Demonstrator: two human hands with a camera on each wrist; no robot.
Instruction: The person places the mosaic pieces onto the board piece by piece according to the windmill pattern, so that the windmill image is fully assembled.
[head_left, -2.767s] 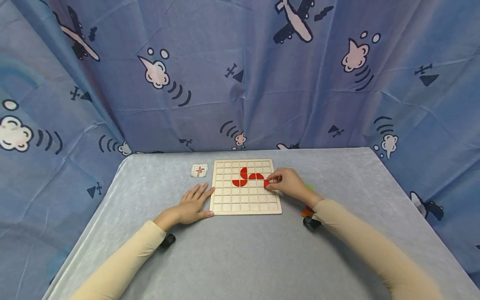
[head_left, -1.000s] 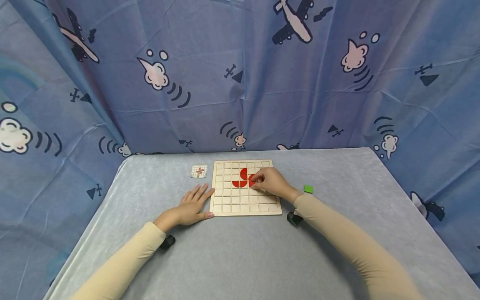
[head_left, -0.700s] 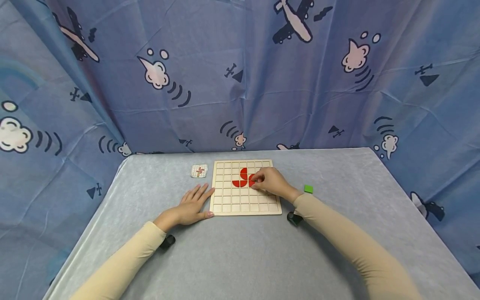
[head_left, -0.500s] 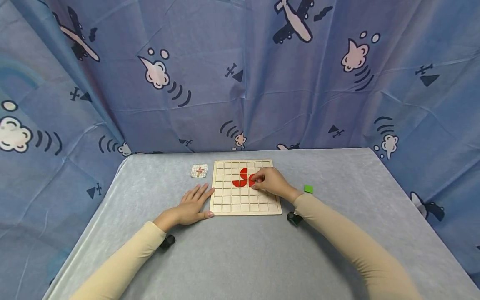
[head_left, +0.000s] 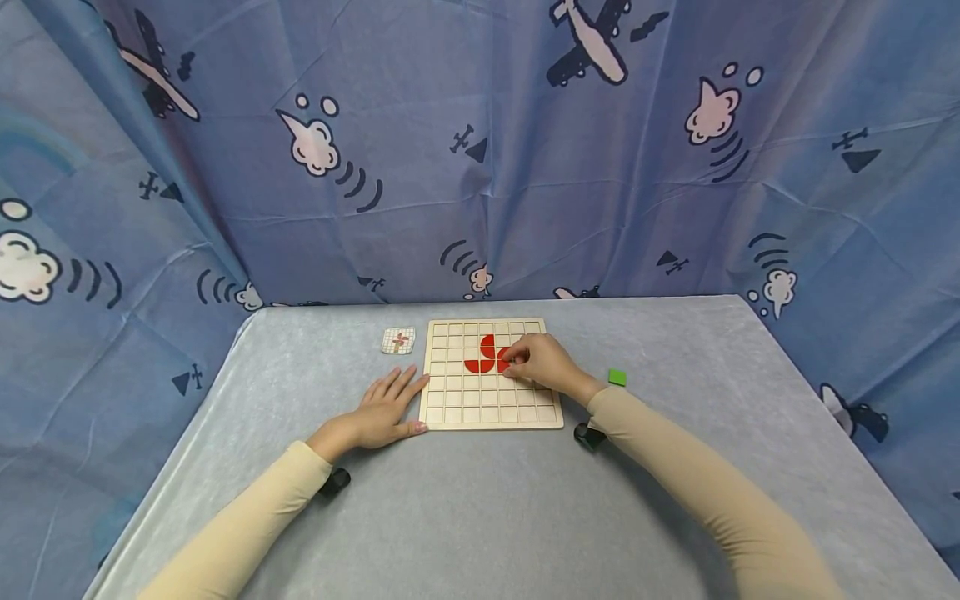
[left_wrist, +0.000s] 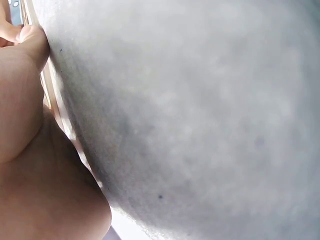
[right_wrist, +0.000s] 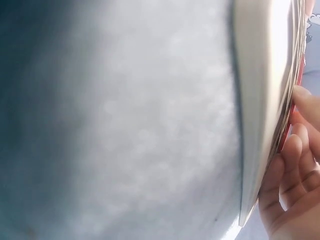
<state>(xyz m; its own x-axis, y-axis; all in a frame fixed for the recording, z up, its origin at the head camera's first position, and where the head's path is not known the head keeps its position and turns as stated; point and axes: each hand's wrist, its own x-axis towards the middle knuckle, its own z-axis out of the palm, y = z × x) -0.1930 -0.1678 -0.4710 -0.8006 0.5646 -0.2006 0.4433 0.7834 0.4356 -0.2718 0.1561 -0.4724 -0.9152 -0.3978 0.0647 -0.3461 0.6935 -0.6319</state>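
Observation:
A wooden grid board lies on the table with red half-disc tiles set in its squares. One red tile is at the upper middle, and another red tile sits lower left of it. Over the board's right half, my right hand pinches a red half-disc tile down at the grid, partly hidden by the fingertips. The right wrist view also catches this red edge between thumb and fingers. My left hand rests on the table, fingers spread, thumb and index finger touching the board's left edge.
A small pattern card with a gridded red and brown design lies left of the board. Right of the board is a green square tile; the right sleeve covers the table near it. A blue patterned curtain hangs behind.
From the board's right edge, my right hand has moved left with the red tile to the other red tiles; over the last second it holds still. The left hand stays put.

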